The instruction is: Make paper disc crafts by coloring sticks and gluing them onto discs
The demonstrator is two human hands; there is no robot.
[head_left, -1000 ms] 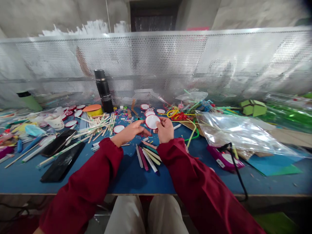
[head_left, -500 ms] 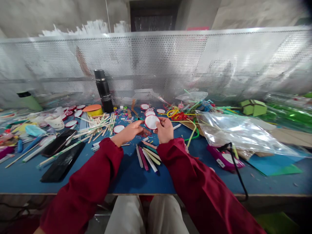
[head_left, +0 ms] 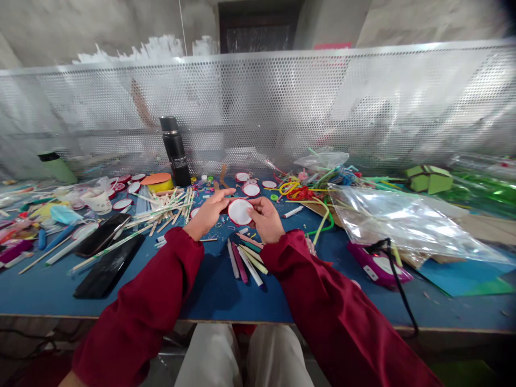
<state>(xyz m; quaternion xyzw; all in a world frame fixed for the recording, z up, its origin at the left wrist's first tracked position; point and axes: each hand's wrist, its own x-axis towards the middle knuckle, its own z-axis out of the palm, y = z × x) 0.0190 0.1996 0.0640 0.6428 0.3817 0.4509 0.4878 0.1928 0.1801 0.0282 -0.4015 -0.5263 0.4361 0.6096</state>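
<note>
Both my hands hold a small white round disc with a red rim (head_left: pixel 240 211) just above the blue table (head_left: pixel 217 290). My left hand (head_left: pixel 209 213) pinches its left and upper edge with thumb and fingers. My right hand (head_left: pixel 264 219) grips its right side, fingers curled. Both arms are in dark red sleeves. Several coloured straws (head_left: pixel 245 262) lie on the table just below my hands.
A black flask (head_left: pixel 176 151) stands by the perforated metal screen (head_left: pixel 282 107). Wooden sticks (head_left: pixel 165 209), more red-rimmed discs (head_left: pixel 251 189), a black phone (head_left: pixel 100 234), a clear plastic bag (head_left: pixel 403 220), a purple glue gun with black cord (head_left: pixel 377 267) and green card boxes (head_left: pixel 428 178) litter the table.
The disc and both hands have shifted a little left and lower, and the disc now faces me more flatly. The view has also tilted slightly.
</note>
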